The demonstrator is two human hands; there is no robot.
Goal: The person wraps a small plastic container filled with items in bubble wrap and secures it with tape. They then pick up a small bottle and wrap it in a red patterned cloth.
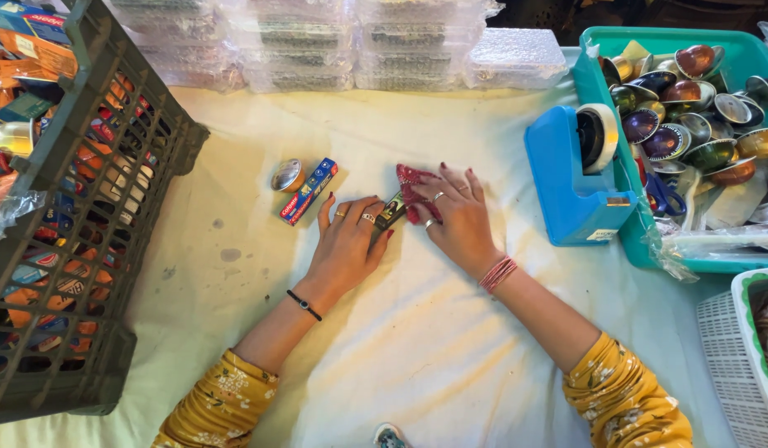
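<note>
Head view: both hands press fingers on red pouch, half-packed; capsule and box wait beside.

A matt, stained cloth covers the table, under glossy foil capsules and a smooth plastic tape dispenser.

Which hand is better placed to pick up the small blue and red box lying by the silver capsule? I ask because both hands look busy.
Probably the left hand: it lies beside the small box, while the right hand presses the red packet farther away.
</note>
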